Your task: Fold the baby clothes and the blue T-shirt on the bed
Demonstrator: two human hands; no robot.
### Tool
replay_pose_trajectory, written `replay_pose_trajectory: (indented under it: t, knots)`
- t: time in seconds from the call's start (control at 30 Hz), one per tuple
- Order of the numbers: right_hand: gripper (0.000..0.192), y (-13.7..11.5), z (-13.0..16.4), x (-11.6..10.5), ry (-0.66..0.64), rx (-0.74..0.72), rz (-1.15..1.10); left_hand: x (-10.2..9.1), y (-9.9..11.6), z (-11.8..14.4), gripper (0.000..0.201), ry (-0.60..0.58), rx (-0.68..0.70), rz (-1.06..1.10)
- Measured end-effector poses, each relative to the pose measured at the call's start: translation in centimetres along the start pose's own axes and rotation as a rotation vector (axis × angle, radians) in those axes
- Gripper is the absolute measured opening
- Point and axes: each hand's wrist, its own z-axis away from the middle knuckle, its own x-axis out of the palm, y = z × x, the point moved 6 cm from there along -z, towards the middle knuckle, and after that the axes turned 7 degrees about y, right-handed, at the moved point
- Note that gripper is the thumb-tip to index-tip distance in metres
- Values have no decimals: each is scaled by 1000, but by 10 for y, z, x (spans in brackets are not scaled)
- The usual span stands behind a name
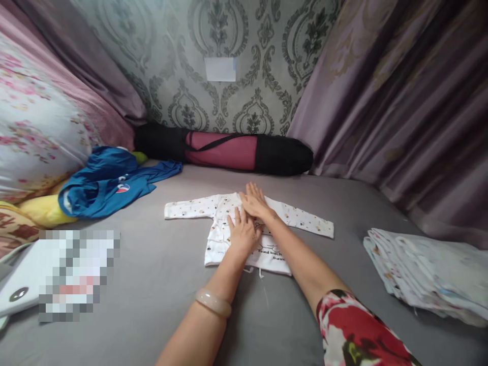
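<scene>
Nearest the camera: right forearm in a red floral sleeve [358,330]; left wrist carries a pale bangle [213,303].

Left hand [242,233]: flat, palm down, fingers spread and fully extended, pressing on the body of a small white baby shirt [223,239]. Nothing gripped.

Right hand [254,201]: also flat and open, palm down, fingers together and stretched out, lying on the shirt's upper part just beyond the left hand. Its wrist crosses close over the left hand's fingertips; whether they touch cannot be told. No hold on the cloth, only contact from above.

The shirt lies spread on the grey bed sheet [160,284], directly under both hands, front up, both long sleeves laid out sideways, one to the left of the hands and one to the right. Small coloured print on the fabric; dark lettering near the hem, partly covered by the right forearm.

Right of the right hand, well apart: a stack of folded white printed cloths [427,274].

Left of the left hand, well apart: a crumpled blue garment [110,183], with a yellow cloth [46,209] beneath its near edge.

Beyond both hands, against the patterned wall: a long rolled bag, black and maroon [224,150], lying on its side.
</scene>
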Motion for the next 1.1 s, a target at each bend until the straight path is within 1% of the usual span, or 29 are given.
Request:
replay_pose_trajectory:
  t: [0.03,0.1,0.17,0.3,0.4,0.47,0.53,0.57,0.63,0.67,0.77,0.83,0.9,1.0,1.1]
  knots:
    - [73,13,5,-4,29,47,35,0,0,0,70,8,-5,2]
    - [73,34,13,-5,30,115,86,-2,2,0,69,12,4,1]
    - [72,45,20,1,8,128,118,-2,3,1,66,-15,20,-5]
    - [69,48,23,8,23,112,129,-1,2,2,66,-70,47,-21]
    - [66,49,21,3,4,116,3,1,1,2,67,-78,55,-45]
    - [64,57,21,-10,2,130,-146,3,0,2,68,-87,52,-55]
    - [62,77,25,-31,72,182,-257,4,-1,1,68,-100,48,-58]
    - [60,91,30,-43,128,228,-271,4,-1,1,68,-107,47,-60]
    - [53,125,44,-67,225,344,-217,4,-1,1,69,-118,47,-65]
    - [48,144,54,-78,249,420,-161,4,-1,1,69,-123,47,-67]
    - [40,192,87,-100,269,574,-82,4,0,1,71,-141,42,-69]
    - [34,215,108,-109,261,666,-36,3,0,1,72,-149,36,-74]
    - [28,231,124,-112,241,741,-2,3,0,1,72,-151,31,-84]
    - [24,244,135,-113,217,805,15,2,0,1,73,-151,28,-101]
    - [24,252,137,-113,187,819,16,2,1,1,74,-155,33,-120]
